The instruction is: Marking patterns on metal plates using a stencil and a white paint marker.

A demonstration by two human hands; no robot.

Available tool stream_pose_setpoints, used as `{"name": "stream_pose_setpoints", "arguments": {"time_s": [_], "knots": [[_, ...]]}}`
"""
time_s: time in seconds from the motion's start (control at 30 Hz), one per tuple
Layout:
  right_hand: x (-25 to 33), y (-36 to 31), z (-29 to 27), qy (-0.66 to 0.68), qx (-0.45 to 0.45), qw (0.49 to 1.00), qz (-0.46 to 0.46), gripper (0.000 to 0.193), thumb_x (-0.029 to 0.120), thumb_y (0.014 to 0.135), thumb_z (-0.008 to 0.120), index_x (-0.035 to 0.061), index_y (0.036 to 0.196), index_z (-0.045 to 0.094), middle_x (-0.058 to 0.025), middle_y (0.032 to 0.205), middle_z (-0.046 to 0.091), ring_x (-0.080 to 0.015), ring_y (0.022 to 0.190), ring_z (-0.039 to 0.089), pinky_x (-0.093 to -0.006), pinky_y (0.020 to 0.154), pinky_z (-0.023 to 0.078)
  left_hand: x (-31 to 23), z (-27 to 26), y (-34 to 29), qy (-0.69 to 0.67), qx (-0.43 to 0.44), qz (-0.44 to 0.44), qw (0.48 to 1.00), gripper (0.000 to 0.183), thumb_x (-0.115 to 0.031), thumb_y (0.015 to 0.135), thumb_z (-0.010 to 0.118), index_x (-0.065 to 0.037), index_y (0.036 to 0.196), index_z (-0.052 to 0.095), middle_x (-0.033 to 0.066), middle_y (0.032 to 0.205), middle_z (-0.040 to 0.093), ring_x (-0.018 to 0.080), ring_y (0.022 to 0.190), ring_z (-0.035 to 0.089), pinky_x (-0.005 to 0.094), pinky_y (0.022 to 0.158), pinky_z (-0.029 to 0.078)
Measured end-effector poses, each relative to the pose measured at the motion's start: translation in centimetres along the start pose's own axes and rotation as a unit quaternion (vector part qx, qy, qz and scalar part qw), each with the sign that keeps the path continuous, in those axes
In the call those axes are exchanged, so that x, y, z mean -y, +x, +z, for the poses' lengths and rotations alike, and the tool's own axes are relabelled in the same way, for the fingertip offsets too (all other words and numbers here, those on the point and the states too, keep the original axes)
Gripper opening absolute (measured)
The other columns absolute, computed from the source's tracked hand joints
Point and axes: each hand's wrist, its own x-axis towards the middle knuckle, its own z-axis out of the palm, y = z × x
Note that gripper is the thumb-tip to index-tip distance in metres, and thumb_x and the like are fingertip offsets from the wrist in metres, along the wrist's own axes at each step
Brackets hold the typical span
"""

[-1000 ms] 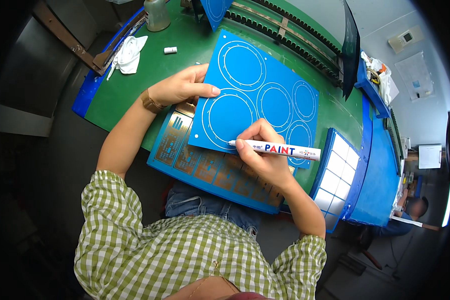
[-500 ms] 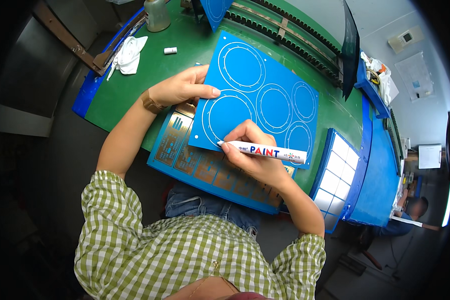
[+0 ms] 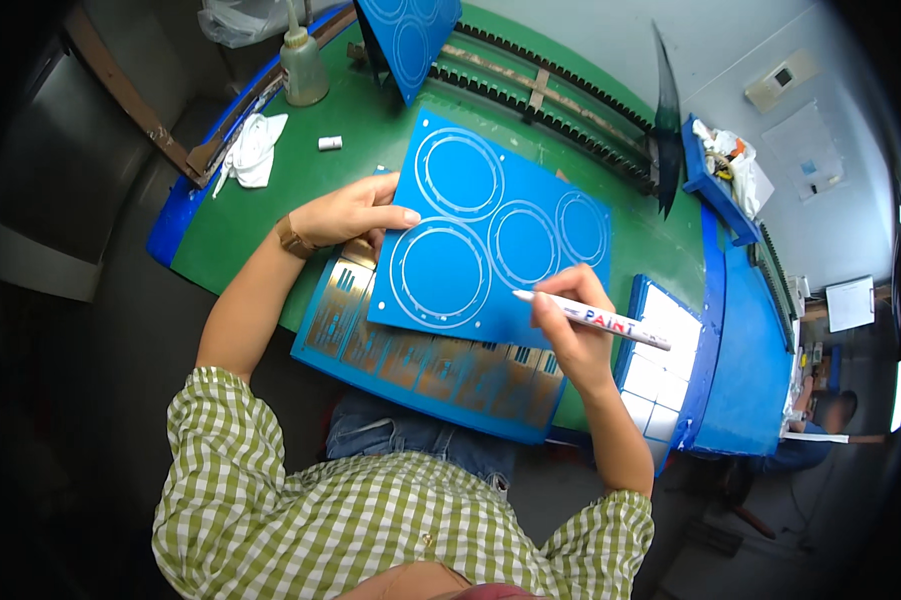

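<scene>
My left hand grips the left edge of a blue panel, thumb on top and fingers underneath. White double rings and small white dots near the edges mark the panel, which is tilted toward me. Pinched between the fingers of my right hand is a white paint marker. Its tip points left, over the panel just below the middle ring; I cannot tell whether it touches. Under the panel lies a blue-edged board with copper-coloured patterns, partly covered. The right hand hides the panel's lower right part.
On the green table are a small white cap, a white cloth and a squeeze bottle. Another blue panel stands by a black slotted rack. At right are a white-gridded panel and a blue tray.
The marker in my right hand has gone from the lower left ring to the right, below the middle ring. My left hand keeps its hold on the panel. The whole view has shifted slightly.
</scene>
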Motion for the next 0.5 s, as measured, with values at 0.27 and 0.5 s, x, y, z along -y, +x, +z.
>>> {"name": "stream_pose_setpoints", "arguments": {"time_s": [0.27,0.5], "knots": [[-0.1,-2.3,-6.5,-0.038,-0.162,0.986,-0.003,0.012,0.016,0.089,0.055,0.0071,0.086,0.048,-0.0004,0.063,0.052,-0.0044,0.051,0.044,-0.0167,0.045,0.032,-2.8,1.0,-1.2,-0.048,-0.029,0.021,0.998,0.04,-0.019,0.088,0.058,-0.002,0.122,0.045,0.0019,0.093,0.062,0.0057,0.068,0.059,0.0183,0.051,0.048],[-0.2,-5.5,-11.7,-0.066,-0.258,0.963,-0.027,0.013,0.019,0.09,0.054,0.0089,0.085,0.047,0.0013,0.061,0.05,-0.0024,0.049,0.041,-0.0154,0.042,0.029,-7.4,0.6,-2.0,0.187,-0.272,0.235,0.914,0.033,-0.023,0.091,0.054,-0.001,0.114,0.048,0.0036,0.09,0.062,0.0089,0.07,0.06,0.0225,0.057,0.049]]}}
